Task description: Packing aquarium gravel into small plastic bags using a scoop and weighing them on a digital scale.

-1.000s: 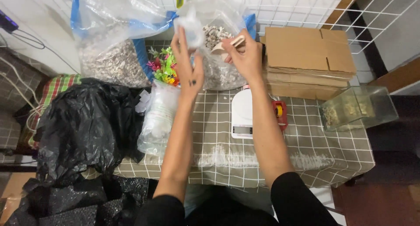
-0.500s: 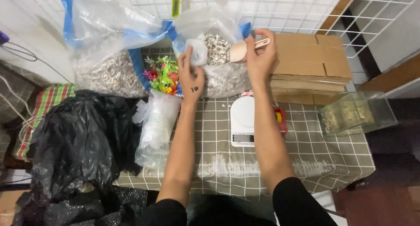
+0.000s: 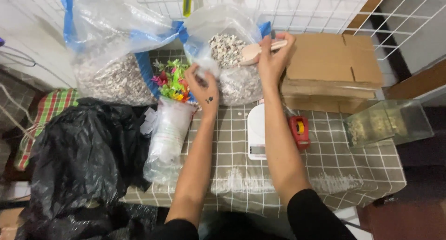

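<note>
The gravel bag [image 3: 232, 77], clear plastic and full of pale chips, stood at the back of the checked tabletop [image 3: 325, 175], between a larger bag [image 3: 116, 77] and a cardboard box [image 3: 334, 68]. It looked heavy at the base, with a limp, slippery film that would sag unless held by the rim; its mouth opened upward and toward the person. The left hand [image 3: 204, 89] pinched that front rim, its grip pressed together on the film. The right hand [image 3: 272, 59] closed its grip round the handle of a wooden scoop [image 3: 258, 50], which looked light and stiff. The scoop's long axis ran nearly level, handle right, bowl pointing left into the bag's mouth, just over the gravel. A white scale [image 3: 256, 133] lay below, between the forearms.
</note>
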